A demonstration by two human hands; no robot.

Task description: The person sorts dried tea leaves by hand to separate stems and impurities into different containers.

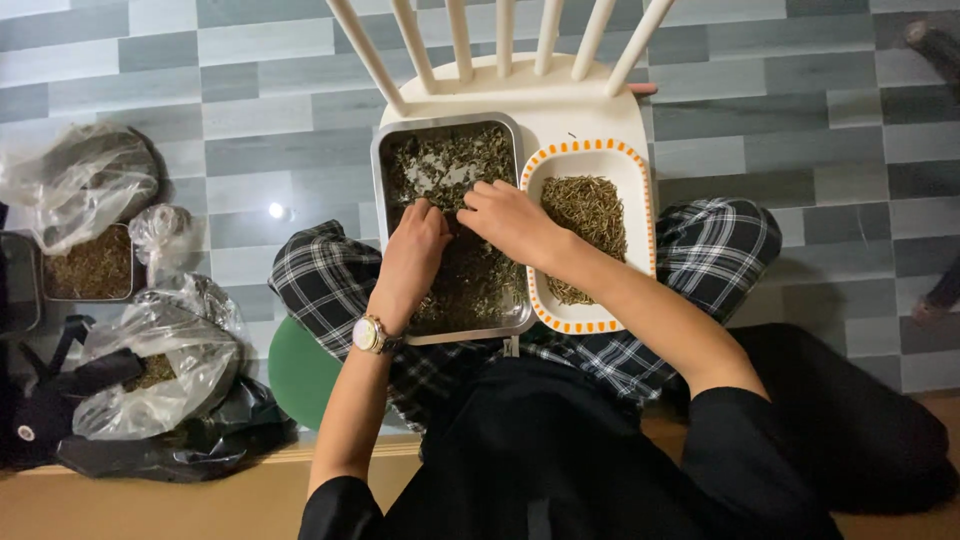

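Observation:
A rectangular metal tray (378, 190) of dark dried leaves rests on a white chair seat (560, 110). Beside it, to the right, stands a white dish with an orange-dashed rim (590, 150) holding thin dried stems. My left hand (415, 248), with a gold watch on the wrist, lies in the metal tray with its fingers curled into the leaves. My right hand (508, 218) reaches across into the same tray, fingertips pinching among the leaves close to the left hand. Whether either hand holds a piece is hidden by the fingers.
On the tiled floor at the left lie clear plastic bags (165, 355) of dried plant matter, another tray of it (92, 265) and black bags (190, 440). A green stool (300, 370) sits under my checked trousers. The chair's white back spindles (500, 40) rise beyond the trays.

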